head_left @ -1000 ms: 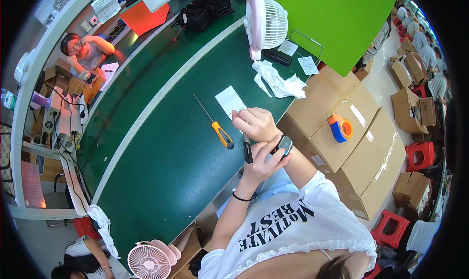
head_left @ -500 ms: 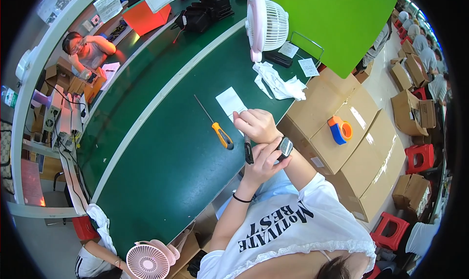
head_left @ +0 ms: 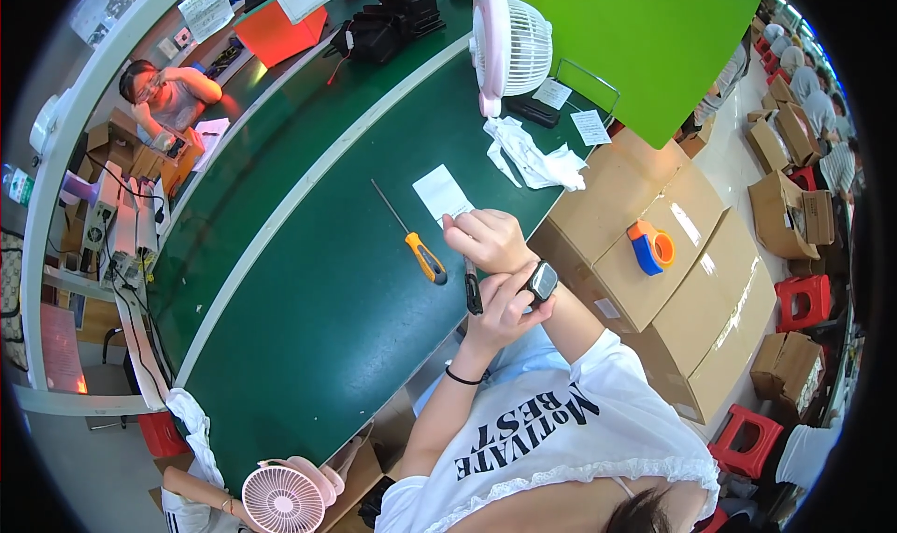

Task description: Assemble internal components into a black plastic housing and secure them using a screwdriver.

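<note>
My left hand (head_left: 505,307), with a black band on its wrist, has its fingers closed on the sides of a dark smartwatch (head_left: 542,281). The watch is strapped to my right wrist. My right hand (head_left: 491,240) is curled into a loose fist at the table's edge; the inside of its fingers is hidden. Beside both hands is a black cutter-like tool (head_left: 474,290), partly covered, and I cannot tell whether it is held. To the left, a screwdriver (head_left: 425,257) with an orange and black handle lies on the green table (head_left: 308,318). A white paper (head_left: 443,195) lies just beyond my right hand.
Large cardboard boxes (head_left: 645,225) stand at the table's right, with an orange and blue tape dispenser (head_left: 651,248) on top. A pink and white fan (head_left: 509,47) and white cloth (head_left: 534,156) are at the far end. Another small pink fan (head_left: 283,498) is lower left, near a person's arm.
My hands have shifted very slightly, and the watch face has tilted, now looking darker. The other person's arm at the lower left has moved a little.
</note>
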{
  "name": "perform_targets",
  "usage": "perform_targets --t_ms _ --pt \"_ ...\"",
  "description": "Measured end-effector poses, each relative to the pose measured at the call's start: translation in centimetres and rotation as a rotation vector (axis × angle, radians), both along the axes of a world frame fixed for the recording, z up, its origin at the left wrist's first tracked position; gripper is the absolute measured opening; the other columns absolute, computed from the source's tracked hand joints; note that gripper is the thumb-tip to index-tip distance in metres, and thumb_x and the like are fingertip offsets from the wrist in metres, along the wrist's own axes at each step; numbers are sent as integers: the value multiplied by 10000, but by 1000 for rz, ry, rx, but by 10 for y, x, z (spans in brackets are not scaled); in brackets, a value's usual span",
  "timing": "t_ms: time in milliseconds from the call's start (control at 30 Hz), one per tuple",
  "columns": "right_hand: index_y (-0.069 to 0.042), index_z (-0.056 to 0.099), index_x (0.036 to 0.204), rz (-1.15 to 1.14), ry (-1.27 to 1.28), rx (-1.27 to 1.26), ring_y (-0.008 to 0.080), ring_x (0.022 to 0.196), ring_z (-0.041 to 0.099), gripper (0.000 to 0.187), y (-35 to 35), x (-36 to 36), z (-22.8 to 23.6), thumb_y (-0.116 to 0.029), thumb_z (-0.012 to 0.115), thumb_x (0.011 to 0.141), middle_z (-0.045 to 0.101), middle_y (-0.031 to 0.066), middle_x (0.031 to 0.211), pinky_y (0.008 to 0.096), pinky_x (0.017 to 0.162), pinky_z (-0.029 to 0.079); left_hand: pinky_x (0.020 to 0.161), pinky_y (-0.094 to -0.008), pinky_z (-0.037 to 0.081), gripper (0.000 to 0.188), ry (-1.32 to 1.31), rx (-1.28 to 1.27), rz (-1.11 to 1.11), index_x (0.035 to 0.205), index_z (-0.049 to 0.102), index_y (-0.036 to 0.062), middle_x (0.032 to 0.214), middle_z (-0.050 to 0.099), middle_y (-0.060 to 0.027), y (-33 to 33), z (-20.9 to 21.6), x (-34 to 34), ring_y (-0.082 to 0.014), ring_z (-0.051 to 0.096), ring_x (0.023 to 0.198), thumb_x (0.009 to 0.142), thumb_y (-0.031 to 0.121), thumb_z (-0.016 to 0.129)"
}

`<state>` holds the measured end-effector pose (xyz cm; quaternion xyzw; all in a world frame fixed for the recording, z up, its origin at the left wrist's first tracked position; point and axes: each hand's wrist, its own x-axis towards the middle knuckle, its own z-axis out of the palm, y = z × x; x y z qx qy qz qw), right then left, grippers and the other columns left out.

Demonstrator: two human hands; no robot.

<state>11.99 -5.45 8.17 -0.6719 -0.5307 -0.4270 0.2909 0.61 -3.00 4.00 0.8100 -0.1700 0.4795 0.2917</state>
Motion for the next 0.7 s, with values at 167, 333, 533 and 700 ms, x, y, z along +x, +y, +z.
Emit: perform_targets --t_ms 167,333,533,700 --pt "-95 470 701 -2 8 -6 142 494 495 319 -1 1 1 -30 743 852 436 19 639 284 425 406 694 -318 540 600 41 -37 -12 1023 406 112 1183 710 -120 -1 2 0 -247 636 802 715 202 912" --pt "-96 468 706 -8 3 -4 142 489 489 319 -2 2 1 -32 744 852 428 19 638 285 422 402 692 -316 539 605 51 -30 -14 1017 408 111 1186 710 -122 -2 2 0 -242 635 802 706 202 919" --pt "-99 464 710 -13 3 -4 141 490 485 320 -2 1 1 -30 744 849 418 20 637 285 421 402 693 -309 537 598 53 -21 -9 1024 419 113 1182 712 -115 -1 2 -1 -234 635 798 709 213 917" --pt "-100 463 709 -9 5 -1 141 493 487 321 -1 1 0 -30 744 847 415 20 636 284 423 404 699 -305 535 595 59 -2 10 1026 422 113 1170 717 -109 -1 2 -1 -231 637 800 712 225 915"
